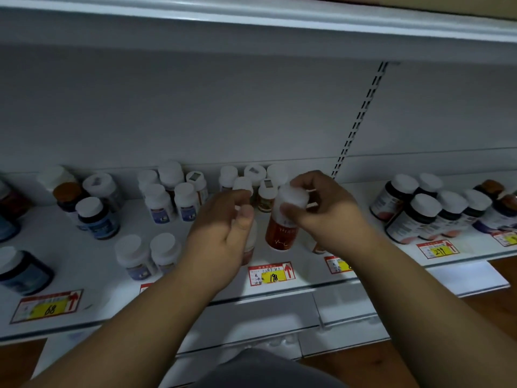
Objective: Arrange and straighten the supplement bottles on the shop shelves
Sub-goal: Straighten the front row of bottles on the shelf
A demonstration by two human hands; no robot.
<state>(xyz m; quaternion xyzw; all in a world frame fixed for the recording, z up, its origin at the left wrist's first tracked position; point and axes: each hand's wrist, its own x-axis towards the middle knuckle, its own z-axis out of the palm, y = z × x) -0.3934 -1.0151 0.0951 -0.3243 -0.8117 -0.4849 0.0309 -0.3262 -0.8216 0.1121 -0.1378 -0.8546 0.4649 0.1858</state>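
An orange supplement bottle with a white cap stands near the shelf's front edge. My right hand grips its cap from the right, thumb in front. My left hand curls over another white-capped bottle just to the left, which is mostly hidden behind the palm; only its pale lower side shows. Behind both hands a cluster of small white-capped bottles stands against the back wall.
White shelf holds blue-labelled bottles at left, purple-labelled ones in the middle and dark bottles at right. Price tags line the front edge. An upper shelf overhangs.
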